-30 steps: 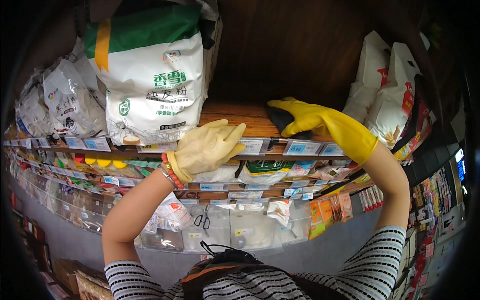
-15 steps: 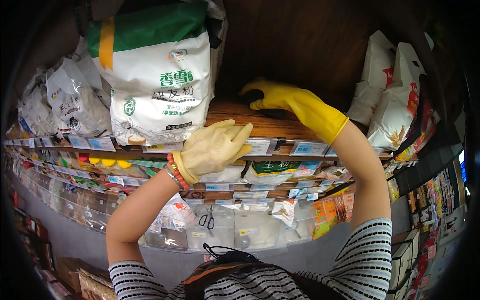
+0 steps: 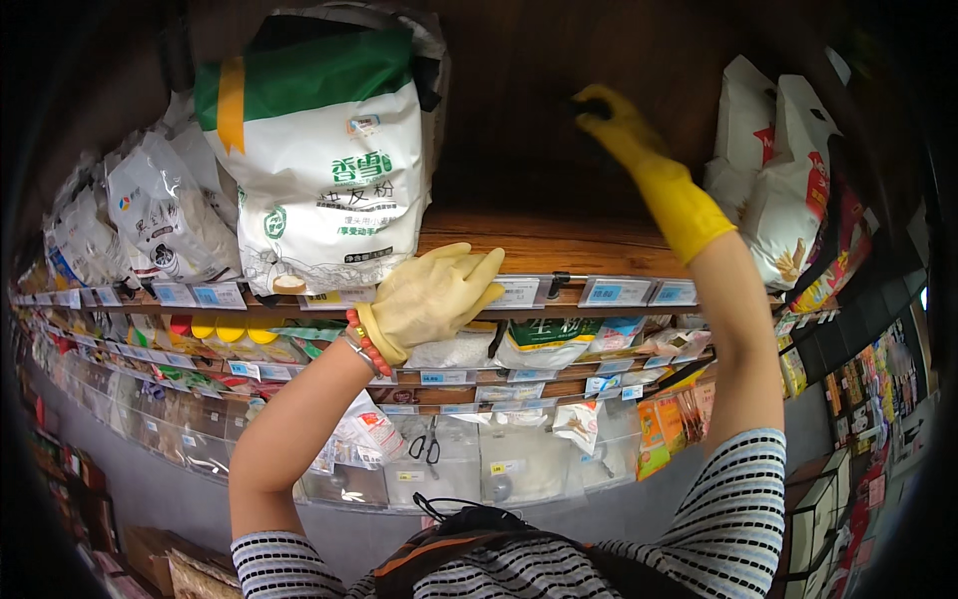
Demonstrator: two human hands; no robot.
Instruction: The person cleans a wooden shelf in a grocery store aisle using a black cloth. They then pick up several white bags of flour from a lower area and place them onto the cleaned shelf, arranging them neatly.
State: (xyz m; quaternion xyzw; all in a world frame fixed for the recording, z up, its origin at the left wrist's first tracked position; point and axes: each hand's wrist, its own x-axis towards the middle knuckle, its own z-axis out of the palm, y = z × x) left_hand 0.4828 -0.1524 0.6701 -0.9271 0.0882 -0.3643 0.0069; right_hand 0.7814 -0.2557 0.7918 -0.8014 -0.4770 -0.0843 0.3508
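Note:
My left hand (image 3: 431, 299), in a pale cream rubber glove, rests against the front edge of a wooden shelf (image 3: 559, 245), its fingers stretched out and apart. It touches or nearly touches the lower corner of a large white and green flour bag (image 3: 334, 190) standing upright at the left. Farther back and to the right, my right hand (image 3: 624, 130) reaches into the dark shelf space in a long yellow rubber glove. Its fingers curl round a small dark patch that I cannot make out; the glove is slightly blurred.
Clear plastic bags of flour (image 3: 165, 210) stand left of the large bag. Tall white bags (image 3: 793, 180) stand at the right end. Price labels (image 3: 614, 293) line the shelf edge. Lower shelves hold more packages, and black scissors (image 3: 424, 446) hang below.
My right hand has moved farther back, up and to the right, off the shelf board's front area. My left hand keeps its place at the edge. The view has shifted slightly.

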